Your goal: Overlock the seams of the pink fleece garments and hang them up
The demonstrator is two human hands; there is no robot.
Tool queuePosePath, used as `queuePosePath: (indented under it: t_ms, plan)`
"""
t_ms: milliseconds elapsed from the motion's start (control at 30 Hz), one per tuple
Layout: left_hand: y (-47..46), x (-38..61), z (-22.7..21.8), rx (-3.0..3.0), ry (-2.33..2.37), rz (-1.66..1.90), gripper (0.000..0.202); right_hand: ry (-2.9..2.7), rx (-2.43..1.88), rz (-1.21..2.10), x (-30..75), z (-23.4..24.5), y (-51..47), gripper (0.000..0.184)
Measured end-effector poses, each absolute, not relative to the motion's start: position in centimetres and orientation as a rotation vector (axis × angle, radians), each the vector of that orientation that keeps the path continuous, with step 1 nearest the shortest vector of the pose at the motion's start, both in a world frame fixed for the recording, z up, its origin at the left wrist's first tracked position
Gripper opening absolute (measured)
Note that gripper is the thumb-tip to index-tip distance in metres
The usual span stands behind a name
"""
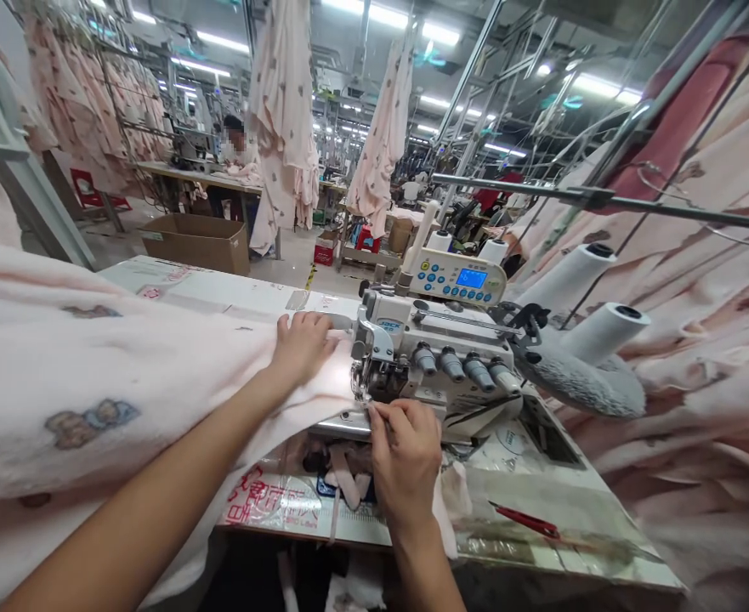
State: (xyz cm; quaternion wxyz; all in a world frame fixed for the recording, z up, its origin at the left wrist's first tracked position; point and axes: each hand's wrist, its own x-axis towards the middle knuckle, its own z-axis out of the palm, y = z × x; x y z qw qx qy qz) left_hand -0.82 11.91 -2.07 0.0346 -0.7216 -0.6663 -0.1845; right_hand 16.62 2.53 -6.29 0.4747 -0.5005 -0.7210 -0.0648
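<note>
A pale pink fleece fabric (93,374) with small bear prints lies across the table and runs under the presser foot of a white overlock sewing machine (438,357). My left hand (301,344) lies flat on the fabric just left of the needle, fingers stretched out. My right hand (405,455) is in front of the machine, fingers pinched together on the fabric's edge near the presser foot.
Red thread snips (527,520) lie on the table at the right. White thread cones (604,331) stand behind the machine. More pink garments hang at right and overhead. A cardboard box (199,242) sits on the floor; another person works at a far table.
</note>
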Motion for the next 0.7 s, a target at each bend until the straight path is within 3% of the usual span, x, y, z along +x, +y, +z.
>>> queuePosePath:
  t_ms: [333, 567, 700]
  plan:
    - [14.6, -3.5, -0.4, -2.075, -2.389, -0.362, 0.035, -1.83, -1.021, 0.146, 14.5, -7.6, -1.9, 0.019]
    - [0.7, -6.3, -1.7, -2.058, -2.432, -0.444, 0.034, -1.681, -1.102, 0.85, 13.5, -7.9, -2.0, 0.022]
    - [-5.4, -3.0, -2.7, -2.666, -1.996, -0.702, 0.01, -1.302, -0.996, 1.314, 12.9, -9.1, -1.6, 0.043]
